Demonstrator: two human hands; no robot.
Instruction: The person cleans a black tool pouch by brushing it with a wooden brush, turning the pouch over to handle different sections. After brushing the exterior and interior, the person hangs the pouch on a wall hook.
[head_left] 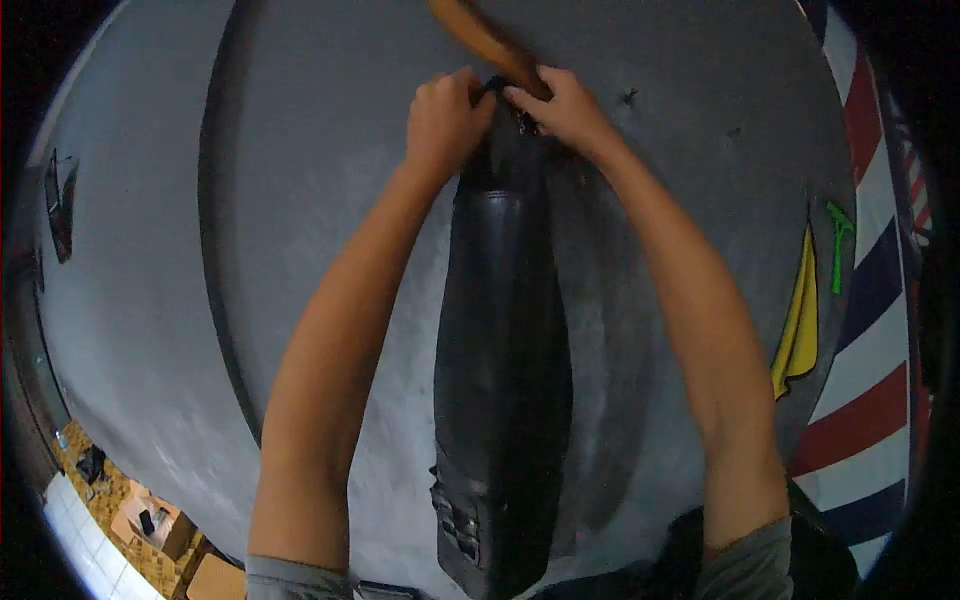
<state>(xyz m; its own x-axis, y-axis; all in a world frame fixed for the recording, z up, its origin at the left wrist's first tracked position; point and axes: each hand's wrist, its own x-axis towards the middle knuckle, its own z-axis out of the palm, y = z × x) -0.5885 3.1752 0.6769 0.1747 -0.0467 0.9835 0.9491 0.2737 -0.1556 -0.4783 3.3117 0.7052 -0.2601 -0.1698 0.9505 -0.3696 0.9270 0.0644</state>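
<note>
A long black leather-like case (505, 330) hangs upright against the grey wall, with a buckled strap (460, 525) near its lower end. My left hand (447, 118) is closed at the case's top edge, fingers pinched on its dark upper part. Just to the right, my right hand (565, 112) is also closed on the top of the case, thumb and finger pinched together. A curved brown wooden piece (490, 45), slightly blurred, slants down from the top and ends against my right hand. The exact part between my fingertips is hidden.
The grey wall (330, 150) has a dark curved line on its left. At right are red, white and blue stripes (860, 400), a yellow cloth shape (798, 330) and a green razor shape (838, 245). An open cardboard box (165, 530) sits low at left.
</note>
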